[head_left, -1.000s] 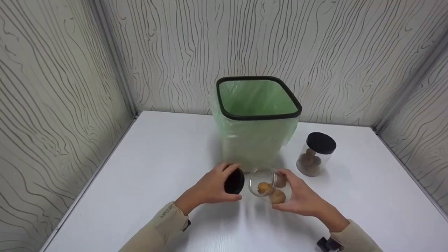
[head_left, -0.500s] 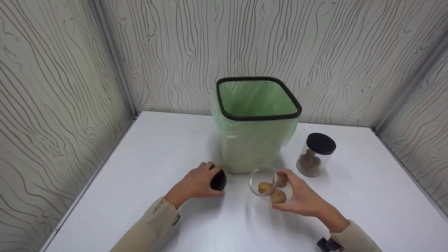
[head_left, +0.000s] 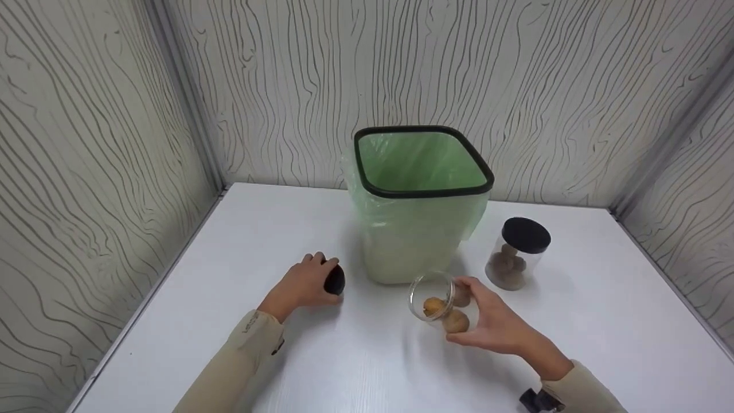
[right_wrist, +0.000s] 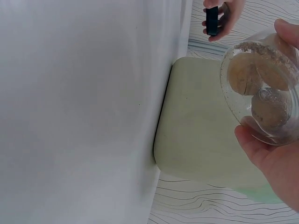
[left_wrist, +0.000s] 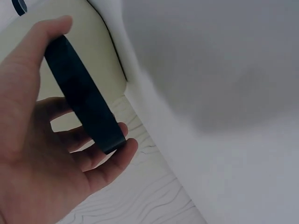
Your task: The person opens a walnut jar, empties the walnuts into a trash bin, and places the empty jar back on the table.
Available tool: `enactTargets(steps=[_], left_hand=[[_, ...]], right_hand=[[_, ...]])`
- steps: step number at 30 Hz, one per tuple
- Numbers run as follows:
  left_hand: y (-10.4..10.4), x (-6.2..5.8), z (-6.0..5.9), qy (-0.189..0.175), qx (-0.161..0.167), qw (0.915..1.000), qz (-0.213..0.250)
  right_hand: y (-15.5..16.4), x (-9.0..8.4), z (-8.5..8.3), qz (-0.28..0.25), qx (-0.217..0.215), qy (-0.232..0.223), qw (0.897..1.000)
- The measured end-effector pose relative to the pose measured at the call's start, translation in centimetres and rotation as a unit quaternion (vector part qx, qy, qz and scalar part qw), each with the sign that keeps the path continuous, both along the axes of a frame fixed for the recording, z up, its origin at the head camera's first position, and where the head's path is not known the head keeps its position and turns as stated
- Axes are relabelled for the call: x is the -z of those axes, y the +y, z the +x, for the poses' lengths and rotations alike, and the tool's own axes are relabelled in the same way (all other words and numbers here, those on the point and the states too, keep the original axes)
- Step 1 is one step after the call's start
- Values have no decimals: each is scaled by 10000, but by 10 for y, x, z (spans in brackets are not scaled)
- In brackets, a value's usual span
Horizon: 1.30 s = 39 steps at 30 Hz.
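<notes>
My left hand (head_left: 301, 283) holds a round black lid (head_left: 334, 279) between thumb and fingers, low over the white table (head_left: 246, 241), left of the bin. In the left wrist view the lid (left_wrist: 84, 95) shows edge-on in my fingers. My right hand (head_left: 487, 321) grips an open clear jar (head_left: 440, 307) tilted on its side, its mouth facing left, with brown round pieces inside. The jar (right_wrist: 264, 88) fills the right of the right wrist view, and the left hand with the lid (right_wrist: 212, 20) shows at the top.
A cream bin with a green bag and black rim (head_left: 423, 192) stands at the middle back of the table. A second clear jar with a black lid (head_left: 518, 252) stands to its right. Patterned walls close off three sides.
My left hand has carried the black lid leftward, away from the jar's mouth and lower toward the table. The right hand and the jar have stayed in place.
</notes>
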<state>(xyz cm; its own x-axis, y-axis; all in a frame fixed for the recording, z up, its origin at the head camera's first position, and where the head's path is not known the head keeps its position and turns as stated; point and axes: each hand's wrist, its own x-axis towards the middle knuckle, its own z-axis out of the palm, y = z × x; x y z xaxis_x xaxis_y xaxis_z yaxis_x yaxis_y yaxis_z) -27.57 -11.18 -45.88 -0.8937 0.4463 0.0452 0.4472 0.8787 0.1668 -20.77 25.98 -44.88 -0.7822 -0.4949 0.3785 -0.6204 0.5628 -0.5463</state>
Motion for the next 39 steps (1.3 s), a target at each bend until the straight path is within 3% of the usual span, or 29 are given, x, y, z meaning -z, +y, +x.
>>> enactTargets(steps=[16,27,39], left_hand=[[-26,13,-14,-242,-741,9969,-42],[-42,23,-20,22,-1016,9948,-56],[-53,26,-21,-301,-1223,9920,-108]], right_hand=[[3,1,-1,76,50,-30,10000],[2,0,0,72,-4,107,9999],[2,-2,-1,53,-23,68,10000]])
